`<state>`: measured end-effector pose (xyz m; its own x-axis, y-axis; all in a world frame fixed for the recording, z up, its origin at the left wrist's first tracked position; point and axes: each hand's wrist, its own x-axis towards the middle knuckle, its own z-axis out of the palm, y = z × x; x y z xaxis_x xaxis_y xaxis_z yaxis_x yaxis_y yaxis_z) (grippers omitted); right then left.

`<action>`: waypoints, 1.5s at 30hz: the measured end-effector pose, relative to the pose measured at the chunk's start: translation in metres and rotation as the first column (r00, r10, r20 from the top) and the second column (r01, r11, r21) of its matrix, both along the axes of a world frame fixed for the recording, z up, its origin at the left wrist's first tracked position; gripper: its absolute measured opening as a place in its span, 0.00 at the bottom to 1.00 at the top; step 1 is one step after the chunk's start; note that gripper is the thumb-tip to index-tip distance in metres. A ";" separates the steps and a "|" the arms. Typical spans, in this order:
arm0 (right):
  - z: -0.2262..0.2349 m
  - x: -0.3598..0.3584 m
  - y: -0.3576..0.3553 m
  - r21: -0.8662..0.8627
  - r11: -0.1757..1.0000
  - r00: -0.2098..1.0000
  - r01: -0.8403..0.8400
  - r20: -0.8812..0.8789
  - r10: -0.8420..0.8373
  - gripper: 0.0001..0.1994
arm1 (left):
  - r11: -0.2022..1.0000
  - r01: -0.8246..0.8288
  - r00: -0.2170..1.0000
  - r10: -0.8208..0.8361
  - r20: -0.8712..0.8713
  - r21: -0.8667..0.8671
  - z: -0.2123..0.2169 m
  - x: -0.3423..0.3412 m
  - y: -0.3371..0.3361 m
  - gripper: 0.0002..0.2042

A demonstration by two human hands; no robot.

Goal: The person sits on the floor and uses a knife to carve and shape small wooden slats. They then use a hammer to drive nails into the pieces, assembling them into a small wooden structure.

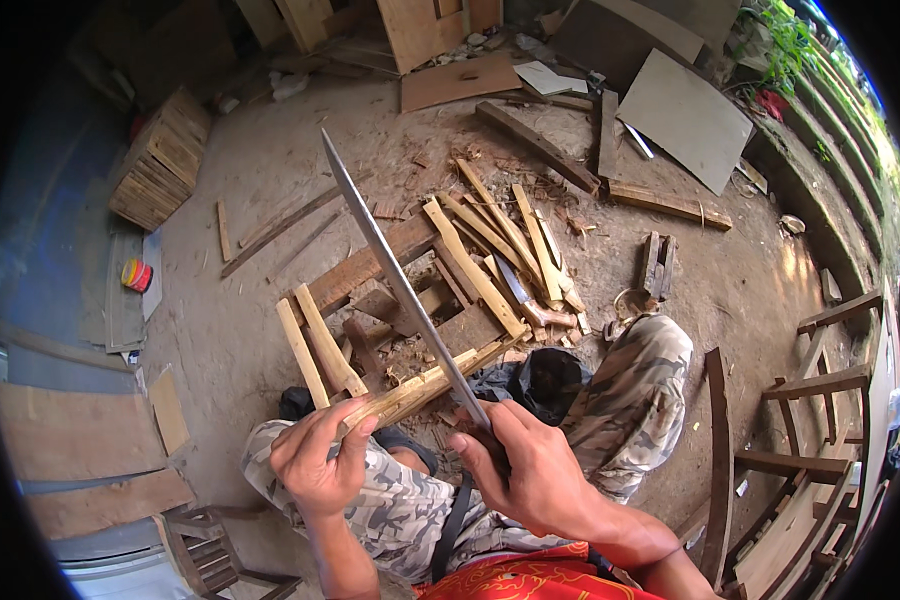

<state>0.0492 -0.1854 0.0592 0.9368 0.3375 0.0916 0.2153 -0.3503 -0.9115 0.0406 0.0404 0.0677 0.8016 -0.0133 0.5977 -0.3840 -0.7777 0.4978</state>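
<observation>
My right hand (535, 470) is wrapped round the dark handle of a machete. The long grey machete blade (395, 270) points up and away to the left, crossing over a pale strip of wood (400, 402). My left hand (320, 455) grips the near left end of this strip between thumb and fingers. The strip slants up to the right, above my bent legs in camouflage trousers. Whether the blade touches the wood I cannot tell. Beyond it lies a low wooden frame (410, 242), with two pale shaped pieces (325, 345) leaning at its left.
A pile of pale wood strips (485, 225) lies just ahead, with a wooden-handled knife (545, 315) among them. Dark beams (540, 148) and boards (685, 120) lie farther off. A wooden crate (165, 160) and a small red-yellow tub (136, 274) stand left; wooden frames (820, 385) line the right.
</observation>
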 end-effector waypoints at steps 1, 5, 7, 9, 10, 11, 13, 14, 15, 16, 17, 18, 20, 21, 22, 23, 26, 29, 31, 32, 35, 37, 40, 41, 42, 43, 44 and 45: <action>0.000 0.002 0.001 -0.100 0.995 0.999 -0.026 -0.035 0.023 0.16 | 1.000 0.000 1.000 0.000 -0.001 0.009 0.001 0.000 -0.001 0.08; -0.002 0.004 0.000 -0.266 0.957 0.993 -0.116 -0.049 0.107 0.16 | 1.000 0.004 1.000 -0.004 -0.025 0.003 0.005 0.003 -0.005 0.08; -0.002 0.001 -0.003 -0.212 0.975 0.998 -0.065 -0.022 0.062 0.16 | 1.000 0.015 0.999 -0.015 -0.028 0.009 0.008 0.006 -0.007 0.08; -0.003 -0.003 -0.005 -0.090 0.996 1.000 0.017 0.023 -0.015 0.16 | 1.000 0.010 1.000 -0.009 -0.027 0.028 0.011 0.007 -0.008 0.08; -0.004 -0.003 -0.005 -0.126 0.992 1.000 0.005 -0.004 -0.005 0.16 | 0.999 0.003 1.000 -0.002 -0.025 0.035 0.013 0.006 -0.008 0.08; -0.006 -0.003 -0.004 -0.146 0.989 1.000 -0.019 -0.017 0.016 0.16 | 0.999 0.013 1.000 -0.012 -0.023 0.041 0.015 0.006 -0.008 0.08; -0.010 0.002 -0.001 -0.324 0.937 0.988 -0.128 -0.118 0.095 0.15 | 0.999 0.032 0.999 -0.033 0.014 0.043 0.017 0.008 -0.008 0.08; -0.010 0.003 -0.002 -0.250 0.965 0.996 -0.079 -0.052 0.068 0.15 | 0.998 0.034 0.999 -0.034 0.015 0.047 0.018 0.008 -0.007 0.09; -0.011 0.006 -0.002 -0.219 0.975 0.999 -0.044 -0.042 0.035 0.15 | 0.998 0.036 0.999 -0.037 0.016 0.056 0.020 0.010 -0.007 0.09; -0.011 0.006 -0.003 -0.225 0.974 0.995 -0.028 -0.096 0.006 0.15 | 0.998 0.012 1.000 -0.012 -0.011 0.054 0.020 0.009 -0.006 0.09; -0.010 0.006 -0.005 -0.172 0.985 0.999 0.001 -0.045 -0.009 0.15 | 0.997 0.031 0.999 -0.032 0.005 0.077 0.021 0.009 -0.006 0.09; -0.008 0.004 -0.007 -0.105 0.994 1.000 0.001 -0.027 -0.004 0.15 | 0.995 0.035 0.999 -0.035 -0.001 0.091 0.022 0.007 -0.006 0.09; -0.003 -0.001 -0.011 -0.019 1.000 1.000 0.019 -0.020 -0.019 0.16 | 0.993 0.043 0.999 -0.043 -0.001 0.112 0.022 0.006 -0.007 0.09; 0.000 -0.003 -0.011 0.022 1.000 0.999 0.005 0.044 -0.005 0.18 | 0.992 0.048 0.999 -0.047 -0.005 0.120 0.023 0.005 -0.008 0.09; 0.003 -0.004 -0.011 0.020 1.000 0.999 0.001 0.049 -0.002 0.17 | 0.990 0.052 0.999 -0.052 -0.006 0.129 0.023 0.004 -0.009 0.09; 0.004 -0.004 -0.010 0.019 1.000 0.999 -0.004 0.053 0.003 0.17 | 0.992 0.056 0.998 -0.058 0.010 0.113 0.023 0.004 -0.009 0.09; 0.007 0.000 -0.007 -0.013 1.000 0.998 -0.016 0.060 0.016 0.17 | 0.993 0.076 0.996 -0.080 0.047 0.089 0.023 0.007 -0.010 0.09; 0.007 0.003 -0.006 -0.033 0.999 0.998 -0.025 0.061 0.027 0.17 | 0.989 0.099 0.993 -0.105 0.050 0.105 0.023 0.010 -0.010 0.09; 0.006 0.003 -0.006 -0.013 1.000 0.998 -0.014 0.055 0.015 0.16 | 0.988 0.105 0.993 -0.110 0.039 0.110 0.022 0.011 -0.009 0.10; 0.006 0.002 -0.006 0.008 1.000 0.998 -0.004 0.063 0.003 0.16 | 0.988 0.112 0.993 -0.116 0.029 0.108 0.021 0.011 -0.008 0.10; 0.002 -0.001 0.001 -0.031 1.000 0.999 -0.001 0.050 0.003 0.14 | 0.985 0.123 0.992 -0.124 0.004 0.119 0.020 0.009 -0.006 0.10; 0.000 -0.002 0.006 -0.184 0.982 0.998 -0.051 -0.036 0.045 0.14 | 0.982 0.123 0.992 -0.125 0.002 0.141 0.019 0.008 -0.004 0.10; -0.001 -0.001 0.010 -0.261 0.964 0.998 -0.047 -0.052 0.035 0.14 | 0.986 0.116 0.993 -0.116 -0.002 0.121 0.018 0.009 -0.002 0.10; 0.000 -0.002 0.010 -0.197 0.980 1.000 -0.009 -0.020 0.005 0.14 | 0.987 0.105 0.994 -0.106 0.004 0.123 0.018 0.008 -0.002 0.10; 0.000 -0.002 0.010 -0.127 0.992 1.000 0.008 0.009 -0.007 0.13 | 0.988 0.090 0.996 -0.090 -0.007 0.123 0.018 0.008 -0.001 0.10; 0.000 -0.002 0.009 -0.077 0.996 0.999 0.042 0.017 -0.040 0.13 | 0.990 0.085 0.996 -0.087 0.008 0.110 0.018 0.008 -0.001 0.10; 0.000 -0.003 0.009 -0.012 0.999 0.999 0.033 0.029 -0.032 0.13 | 0.990 0.082 0.997 -0.082 -0.008 0.118 0.017 0.009 -0.001 0.10; -0.001 -0.001 0.009 -0.115 0.993 1.000 0.028 0.012 -0.026 0.14 | 0.989 0.092 0.996 -0.092 0.001 0.114 0.017 0.009 -0.001 0.10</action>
